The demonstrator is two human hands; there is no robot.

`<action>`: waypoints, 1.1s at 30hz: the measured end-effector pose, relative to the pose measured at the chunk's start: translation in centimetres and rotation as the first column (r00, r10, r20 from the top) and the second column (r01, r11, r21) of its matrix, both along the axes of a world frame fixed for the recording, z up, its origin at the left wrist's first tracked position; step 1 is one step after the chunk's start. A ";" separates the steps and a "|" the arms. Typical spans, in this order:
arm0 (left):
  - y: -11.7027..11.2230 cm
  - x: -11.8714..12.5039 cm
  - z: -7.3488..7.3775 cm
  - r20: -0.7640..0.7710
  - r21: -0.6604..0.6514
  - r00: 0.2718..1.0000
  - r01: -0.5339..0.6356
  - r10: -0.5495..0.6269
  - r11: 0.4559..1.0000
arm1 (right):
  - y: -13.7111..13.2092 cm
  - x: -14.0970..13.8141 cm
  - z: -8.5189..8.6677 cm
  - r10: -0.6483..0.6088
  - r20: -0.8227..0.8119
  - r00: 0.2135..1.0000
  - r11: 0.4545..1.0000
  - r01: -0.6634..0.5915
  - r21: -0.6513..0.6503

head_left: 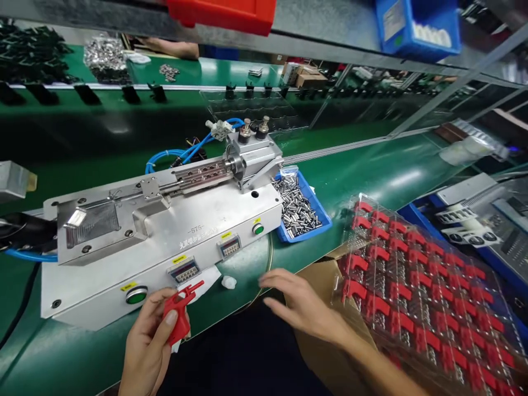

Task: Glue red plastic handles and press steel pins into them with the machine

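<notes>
A green surface [358, 159] runs across a workroom, with a metal shelf [322, 27] above it and, across the way, another bench where someone's forearm [173, 47] shows. Toward the left end of the surface stands a metal machine [214, 220], its front panel with green buttons facing the near edge. Just beside its right end, back from that edge, a blue bin [319, 230] holds loose metal pins [295, 206]. A scrap of white material [229, 282] lies in front of the machine, close to the near edge.

The left hand [148, 341] is closed around a red part [179, 316], thumb pressed across it, at the near edge before the machine's panel. The right hand [307, 305] has its fingers spread and holds nothing, near the same edge.

To the right, a clear tray [350, 239] reaches out past the near edge above cardboard [317, 286], carrying rows of red pieces [400, 322]. One part, then, is out and in hand; whether it carries a pin, or whether those in the tray are finished or waiting, I cannot tell.
</notes>
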State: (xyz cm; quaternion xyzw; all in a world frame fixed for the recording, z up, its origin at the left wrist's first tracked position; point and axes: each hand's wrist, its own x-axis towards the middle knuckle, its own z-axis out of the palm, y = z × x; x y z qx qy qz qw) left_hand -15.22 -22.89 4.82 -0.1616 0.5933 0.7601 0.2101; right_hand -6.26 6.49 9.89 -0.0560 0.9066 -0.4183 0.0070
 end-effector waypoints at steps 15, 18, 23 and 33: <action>0.0 1.6 1.7 0.039 0.085 0.994 -0.101 0.098 0.991 | 15.3 -14.5 -0.9 -0.145 0.009 0.989 0.719 0.099 0.688; -0.1 1.0 1.5 -0.027 0.107 0.997 -0.063 0.066 0.992 | 15.6 -14.2 1.1 -0.058 -0.099 0.993 0.735 0.110 0.669; -1.7 -2.1 1.6 -0.307 -0.002 0.950 0.060 -0.058 0.998 | 14.6 -14.8 5.9 0.119 -0.390 0.913 0.883 0.082 0.462; -3.2 -12.7 11.7 -0.856 -0.466 0.434 -0.412 -0.281 0.783 | -4.6 -24.9 8.2 0.375 -0.548 0.748 0.923 -0.247 0.294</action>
